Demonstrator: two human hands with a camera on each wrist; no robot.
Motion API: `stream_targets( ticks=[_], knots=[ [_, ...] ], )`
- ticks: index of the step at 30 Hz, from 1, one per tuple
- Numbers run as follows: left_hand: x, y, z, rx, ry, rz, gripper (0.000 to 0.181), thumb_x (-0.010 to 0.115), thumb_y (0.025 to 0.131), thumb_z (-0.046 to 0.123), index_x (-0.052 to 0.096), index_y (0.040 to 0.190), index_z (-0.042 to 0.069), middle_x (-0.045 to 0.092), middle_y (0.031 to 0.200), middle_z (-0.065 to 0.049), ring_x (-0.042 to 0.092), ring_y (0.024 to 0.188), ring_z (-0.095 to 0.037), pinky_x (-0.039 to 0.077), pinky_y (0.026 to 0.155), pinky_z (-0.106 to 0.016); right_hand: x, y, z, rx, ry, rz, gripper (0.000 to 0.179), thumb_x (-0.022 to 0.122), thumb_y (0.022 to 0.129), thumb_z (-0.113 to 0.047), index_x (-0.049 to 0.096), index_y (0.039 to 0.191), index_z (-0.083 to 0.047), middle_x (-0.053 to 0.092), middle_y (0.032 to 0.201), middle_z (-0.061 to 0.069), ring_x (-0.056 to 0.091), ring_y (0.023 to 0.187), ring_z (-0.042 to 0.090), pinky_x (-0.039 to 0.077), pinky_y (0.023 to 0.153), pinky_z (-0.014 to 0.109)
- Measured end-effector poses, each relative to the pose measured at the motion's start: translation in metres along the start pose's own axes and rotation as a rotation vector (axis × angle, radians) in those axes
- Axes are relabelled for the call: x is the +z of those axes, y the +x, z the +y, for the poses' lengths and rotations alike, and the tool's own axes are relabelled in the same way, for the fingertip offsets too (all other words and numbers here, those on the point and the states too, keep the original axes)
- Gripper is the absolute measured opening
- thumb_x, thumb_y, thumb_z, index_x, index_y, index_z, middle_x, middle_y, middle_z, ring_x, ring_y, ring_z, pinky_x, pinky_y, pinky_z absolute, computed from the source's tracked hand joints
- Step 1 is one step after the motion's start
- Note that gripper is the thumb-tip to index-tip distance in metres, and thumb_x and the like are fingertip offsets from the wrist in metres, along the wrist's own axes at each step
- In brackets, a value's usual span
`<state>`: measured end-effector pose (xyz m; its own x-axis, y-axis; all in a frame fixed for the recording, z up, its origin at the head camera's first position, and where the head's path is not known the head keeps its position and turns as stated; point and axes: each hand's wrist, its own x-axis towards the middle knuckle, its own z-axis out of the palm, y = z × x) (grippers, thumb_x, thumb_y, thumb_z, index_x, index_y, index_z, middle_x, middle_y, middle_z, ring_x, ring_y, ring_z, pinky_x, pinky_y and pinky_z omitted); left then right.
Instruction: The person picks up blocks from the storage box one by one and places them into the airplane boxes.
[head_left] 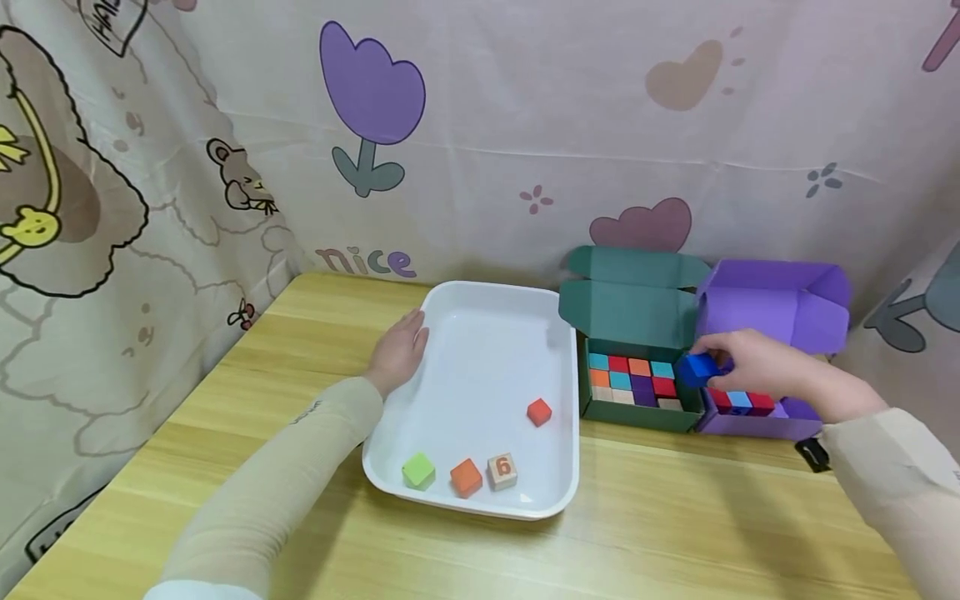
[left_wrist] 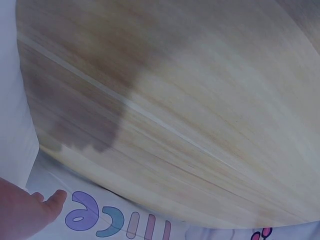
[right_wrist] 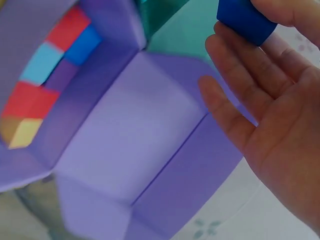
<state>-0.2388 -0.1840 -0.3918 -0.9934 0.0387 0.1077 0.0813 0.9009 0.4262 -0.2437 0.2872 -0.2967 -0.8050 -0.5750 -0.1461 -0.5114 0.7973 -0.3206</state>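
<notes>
A blue cube (head_left: pixel 698 369) is pinched between the thumb and fingers of my right hand (head_left: pixel 757 364), above the green box (head_left: pixel 641 417) and purple box (head_left: pixel 757 425) where they meet. In the right wrist view the same blue cube (right_wrist: pixel 245 20) shows at the top, the other fingers stretched out below it. My left hand (head_left: pixel 399 352) rests with extended fingers against the left rim of a white tray (head_left: pixel 487 358). Inside the tray lie a small red cube (head_left: pixel 539 412), a green cube (head_left: pixel 418 472), an orange cube (head_left: pixel 467 477) and a wooden cube (head_left: pixel 502 472) marked 6.
Rows of coloured cubes (head_left: pixel 619 381) fill much of the green box. The purple box holds several cubes (right_wrist: pixel 42 62), including red, blue and purple. Both lids stand raised at the back, near the printed curtain (head_left: pixel 480 167). A small black object (head_left: pixel 812 455) lies by the right sleeve.
</notes>
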Motion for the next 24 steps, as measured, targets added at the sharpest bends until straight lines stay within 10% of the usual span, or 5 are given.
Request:
stream_targets(
  ticks=[10, 24],
  knots=[
    [0.0, 0.0, 0.0, 0.001, -0.019, 0.005, 0.05, 0.029, 0.102, 0.024, 0.031, 0.142, -0.007, 0.028, 0.151, -0.021, 0.026, 0.14, -0.036, 0.02, 0.119, -0.045, 0.003, -0.027, 0.051, 0.083, -0.074, 0.065, 0.029, 0.072, 0.072, -0.009, 0.061, 0.098, -0.002, 0.067, 0.088, 0.004, 0.058, 0.077, 0.016, 0.053, 0.062, 0.028],
    [0.001, 0.001, -0.001, -0.003, -0.033, 0.003, 0.05, 0.03, 0.102, 0.023, 0.03, 0.143, -0.005, 0.028, 0.151, -0.02, 0.026, 0.14, -0.036, 0.02, 0.119, -0.045, 0.01, -0.047, 0.108, 0.176, -0.129, 0.074, 0.027, 0.075, 0.067, -0.003, 0.064, 0.089, 0.007, 0.067, 0.088, 0.018, 0.06, 0.083, 0.035, 0.053, 0.074, 0.056]
  ],
)
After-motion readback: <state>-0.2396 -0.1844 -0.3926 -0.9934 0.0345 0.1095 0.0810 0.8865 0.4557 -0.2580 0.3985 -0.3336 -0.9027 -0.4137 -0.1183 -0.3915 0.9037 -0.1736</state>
